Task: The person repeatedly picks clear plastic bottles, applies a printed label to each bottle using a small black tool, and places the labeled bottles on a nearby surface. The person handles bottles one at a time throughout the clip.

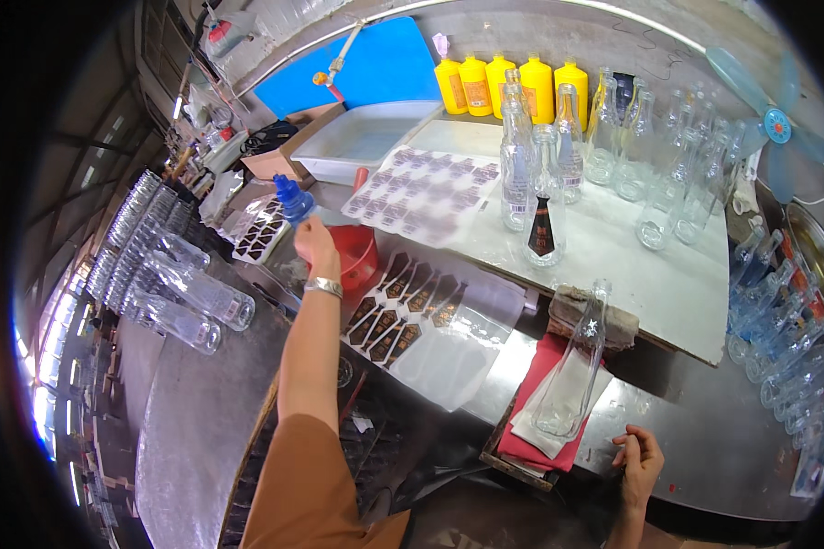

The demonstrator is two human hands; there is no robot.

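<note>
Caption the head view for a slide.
Left hand at a blue plastic object, right hand near a clear glass bottle lying over white and red cloths.

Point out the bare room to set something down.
Roomiest: the left grey table, nearer than the stacked bottles. Also the metal tabletop between the red cloth and the far-right bottles, beside the right hand. The white board is bare along its front right; its back is crowded with yellow bottles and clear bottles.
</note>
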